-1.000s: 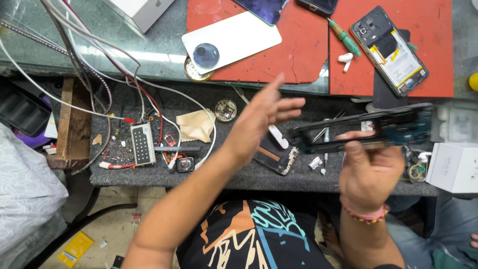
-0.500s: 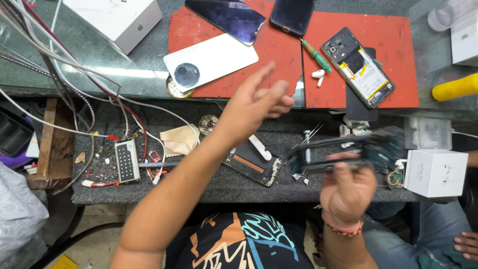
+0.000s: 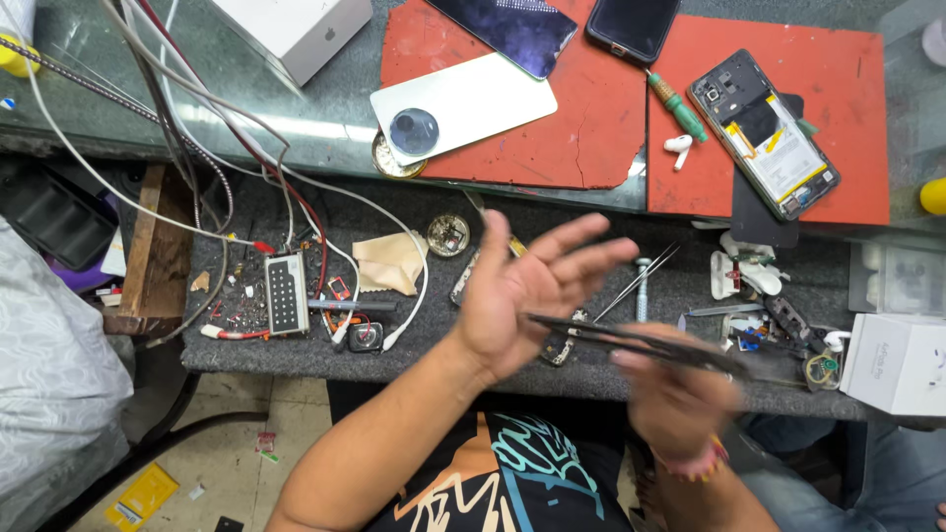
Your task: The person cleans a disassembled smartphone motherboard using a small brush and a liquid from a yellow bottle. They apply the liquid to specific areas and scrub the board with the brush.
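My left hand (image 3: 537, 286) is open with the palm up and fingers spread, over the grey workbench mat (image 3: 246, 345). My right hand (image 3: 680, 389), blurred by motion, grips a thin dark phone frame (image 3: 631, 340) edge-on, its left end touching the heel of my left palm. Metal tweezers (image 3: 641, 276) and a screw-like tool (image 3: 642, 286) lie on the mat just beyond the frame.
On the red mats (image 3: 591, 128) lie a white phone back cover (image 3: 463, 103), two dark phones, an opened phone with battery showing (image 3: 764, 133), a green screwdriver (image 3: 675, 103) and an earbud. Cables, a small keypad board (image 3: 283, 294) and a cloth lie at left; a white box (image 3: 897, 360) at right.
My left hand has turned palm-up and dropped lower. My right hand has swung the phone frame down and left against the left palm. The view shifted slightly.
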